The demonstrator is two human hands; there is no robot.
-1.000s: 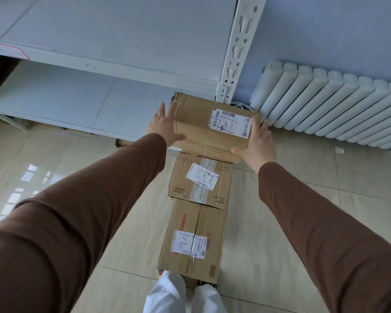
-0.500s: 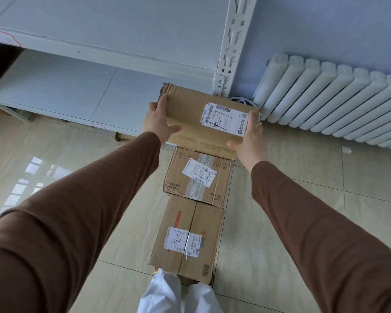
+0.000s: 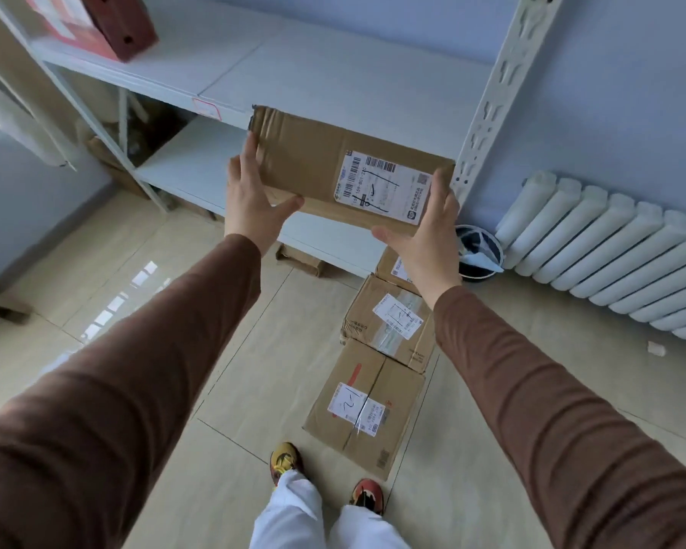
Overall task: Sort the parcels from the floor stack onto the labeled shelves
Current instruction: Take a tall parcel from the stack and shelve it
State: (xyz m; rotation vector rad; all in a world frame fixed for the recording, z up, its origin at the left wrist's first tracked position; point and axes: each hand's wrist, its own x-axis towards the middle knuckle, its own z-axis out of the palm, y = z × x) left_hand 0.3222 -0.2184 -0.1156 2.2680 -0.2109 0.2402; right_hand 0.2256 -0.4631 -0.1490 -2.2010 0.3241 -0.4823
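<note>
The left hand (image 3: 250,204) and right hand (image 3: 428,235) clamp a flat brown cardboard parcel with a white barcode label (image 3: 333,168) between them, one at each short end. The left thumb hooks under the near edge while its fingers lie up the end face. The right palm presses the other end, thumb under the near corner.

The parcel is in the air, tilted, level with the front edge of the white metal shelf (image 3: 333,73) and just left of the perforated white upright post (image 3: 499,93). A pink label (image 3: 206,107) is stuck on that shelf's front edge, its writing too small to read. At the shelf's far-left corner sits a dark red box (image 3: 123,25).

On the tiled floor (image 3: 254,350) three more brown cardboard parcels (image 3: 373,406) lie in a row running from the person's feet to the lower shelf.

The grip seems to rely mostly on sideways pressure, so a relaxed palm could let the tilted parcel slide out and drop on the row below. Its right end is close to the post, so pushing straight forward could catch that corner and twist the parcel loose. With the shelf label unread, it could also go on the wrong shelf.
</note>
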